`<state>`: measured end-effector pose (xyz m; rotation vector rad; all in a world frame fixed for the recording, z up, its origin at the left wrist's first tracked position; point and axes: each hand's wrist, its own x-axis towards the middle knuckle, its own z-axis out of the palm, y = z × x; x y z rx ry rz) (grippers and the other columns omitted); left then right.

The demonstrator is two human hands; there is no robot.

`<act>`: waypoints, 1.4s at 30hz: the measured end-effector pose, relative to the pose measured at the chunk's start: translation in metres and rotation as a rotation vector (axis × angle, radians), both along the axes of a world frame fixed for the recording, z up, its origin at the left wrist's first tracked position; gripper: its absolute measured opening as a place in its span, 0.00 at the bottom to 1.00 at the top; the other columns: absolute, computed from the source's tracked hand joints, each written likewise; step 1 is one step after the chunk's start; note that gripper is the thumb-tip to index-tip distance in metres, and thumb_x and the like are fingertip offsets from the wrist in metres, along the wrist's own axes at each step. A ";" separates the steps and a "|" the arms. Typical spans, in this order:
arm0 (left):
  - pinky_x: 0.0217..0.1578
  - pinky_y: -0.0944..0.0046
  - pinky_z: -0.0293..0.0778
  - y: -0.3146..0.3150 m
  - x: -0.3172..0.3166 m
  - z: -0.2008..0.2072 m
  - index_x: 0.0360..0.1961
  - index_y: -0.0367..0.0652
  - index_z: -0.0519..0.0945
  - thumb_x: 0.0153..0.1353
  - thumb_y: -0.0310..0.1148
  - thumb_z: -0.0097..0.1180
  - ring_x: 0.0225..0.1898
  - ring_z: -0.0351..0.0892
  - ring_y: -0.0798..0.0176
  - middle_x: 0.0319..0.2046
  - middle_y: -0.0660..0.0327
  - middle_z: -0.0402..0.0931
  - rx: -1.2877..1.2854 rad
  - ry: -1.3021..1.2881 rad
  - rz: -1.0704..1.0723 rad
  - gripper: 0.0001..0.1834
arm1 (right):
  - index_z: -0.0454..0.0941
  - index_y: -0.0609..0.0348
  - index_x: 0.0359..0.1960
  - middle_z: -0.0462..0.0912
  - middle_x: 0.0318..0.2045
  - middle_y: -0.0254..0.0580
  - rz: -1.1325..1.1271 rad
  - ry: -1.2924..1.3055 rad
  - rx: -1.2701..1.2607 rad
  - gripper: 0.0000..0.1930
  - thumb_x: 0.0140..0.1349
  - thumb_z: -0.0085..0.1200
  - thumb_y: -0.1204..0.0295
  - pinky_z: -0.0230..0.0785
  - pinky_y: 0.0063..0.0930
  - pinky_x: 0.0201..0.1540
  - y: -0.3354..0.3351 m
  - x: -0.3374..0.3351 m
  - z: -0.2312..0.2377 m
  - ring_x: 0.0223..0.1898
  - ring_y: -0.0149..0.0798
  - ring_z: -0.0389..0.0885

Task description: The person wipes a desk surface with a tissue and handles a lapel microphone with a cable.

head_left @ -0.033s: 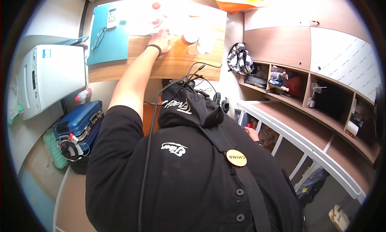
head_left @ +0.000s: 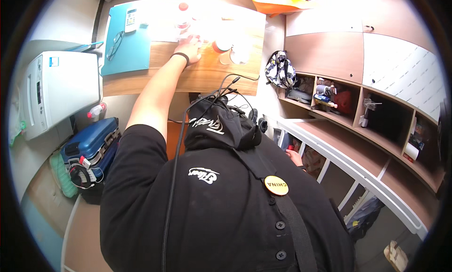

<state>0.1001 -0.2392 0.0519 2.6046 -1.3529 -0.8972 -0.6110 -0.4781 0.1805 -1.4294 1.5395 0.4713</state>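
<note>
My left hand (head_left: 188,48), a black band on its wrist, reaches far out over the wooden desk (head_left: 207,79). Its fingertips lie in strong glare beside a red-capped bottle (head_left: 182,10), and I cannot tell whether they grip anything. Right of the hand stand a red-lidded jar (head_left: 220,46) and a clear cup (head_left: 240,54). Only a small part of my right hand (head_left: 294,156) shows, low by my side next to a black chest pouch (head_left: 219,126). Its fingers are hidden.
A teal mat (head_left: 127,50) with glasses (head_left: 114,39) and a small remote (head_left: 131,18) covers the desk's left end. At left are a white appliance (head_left: 56,93), a blue suitcase (head_left: 89,147) and a spray bottle (head_left: 96,111). At right are wooden shelves (head_left: 376,107), a patterned bag (head_left: 280,69) and a white rail (head_left: 353,170).
</note>
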 end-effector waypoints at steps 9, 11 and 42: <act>0.73 0.38 0.39 0.059 -0.075 -0.006 0.75 0.58 0.55 0.57 0.53 0.60 0.78 0.33 0.47 0.78 0.55 0.37 -0.083 -0.088 0.166 0.47 | 0.78 0.52 0.44 0.83 0.34 0.33 -0.324 -0.081 0.144 0.11 0.67 0.57 0.61 0.74 0.26 0.32 -0.009 0.064 -0.007 0.32 0.29 0.81; 0.73 0.38 0.34 0.067 -0.094 -0.002 0.76 0.57 0.54 0.57 0.56 0.60 0.78 0.31 0.46 0.78 0.53 0.36 -0.062 -0.118 0.202 0.49 | 0.78 0.52 0.44 0.84 0.34 0.32 -0.325 -0.079 0.141 0.11 0.67 0.57 0.61 0.74 0.26 0.32 -0.010 0.064 -0.015 0.32 0.29 0.81; 0.73 0.45 0.49 -0.098 -0.294 -0.025 0.76 0.46 0.48 0.56 0.53 0.63 0.75 0.42 0.36 0.77 0.45 0.38 0.188 -0.061 0.664 0.54 | 0.83 0.58 0.45 0.86 0.34 0.52 0.780 -0.233 -0.249 0.16 0.62 0.52 0.63 0.76 0.38 0.44 -0.246 0.071 -0.102 0.38 0.50 0.86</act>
